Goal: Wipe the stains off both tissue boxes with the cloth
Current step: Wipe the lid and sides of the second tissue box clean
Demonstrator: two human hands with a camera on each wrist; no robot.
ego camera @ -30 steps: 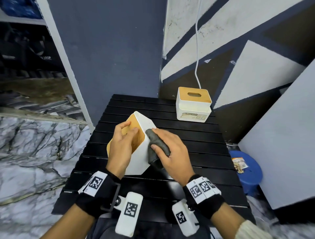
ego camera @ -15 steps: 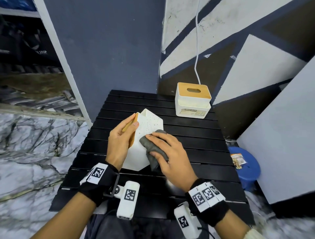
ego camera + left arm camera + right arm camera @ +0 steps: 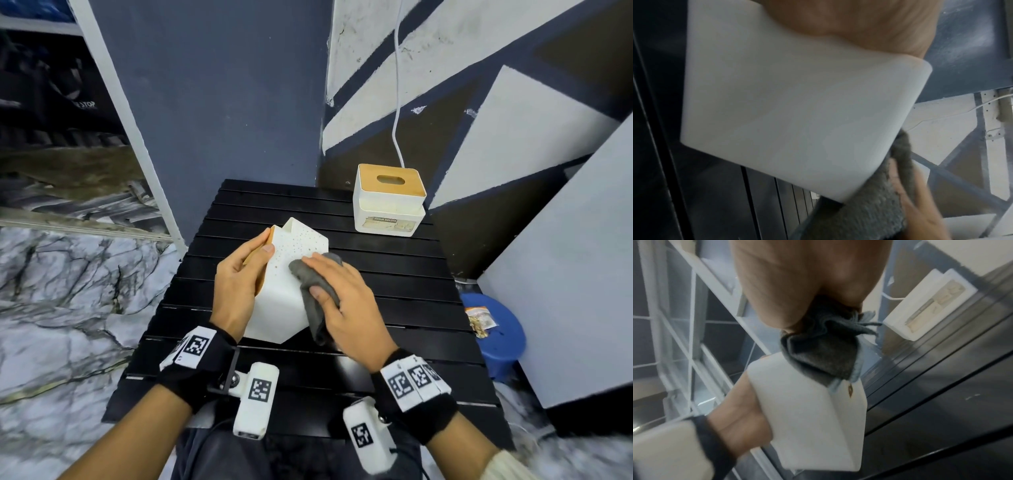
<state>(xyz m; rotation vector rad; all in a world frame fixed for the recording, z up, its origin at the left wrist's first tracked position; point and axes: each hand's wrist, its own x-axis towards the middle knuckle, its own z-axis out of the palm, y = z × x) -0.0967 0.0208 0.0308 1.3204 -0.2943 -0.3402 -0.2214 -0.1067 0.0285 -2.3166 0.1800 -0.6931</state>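
A white tissue box (image 3: 286,291) with a wooden lid stands tilted on one corner on the black slatted table (image 3: 394,308); its upper face is speckled with small brown stains. My left hand (image 3: 239,284) grips its lid side, thumb over the top edge. My right hand (image 3: 339,301) holds a grey cloth (image 3: 313,284) pressed against the speckled face. The left wrist view shows a plain white side of the box (image 3: 787,105) and the cloth (image 3: 869,211). In the right wrist view the cloth (image 3: 822,352) is bunched on the box (image 3: 807,410). A second tissue box (image 3: 388,200) stands at the table's far right.
A dark blue wall and a painted wall with a hanging white cable (image 3: 397,102) close the back. A blue stool (image 3: 493,329) stands low at the right beside a grey panel (image 3: 565,274). Marble floor lies to the left.
The box has been turned so its stained speckled face points up instead of the wooden lid. My right hand has slid the cloth onto that face and further along it.
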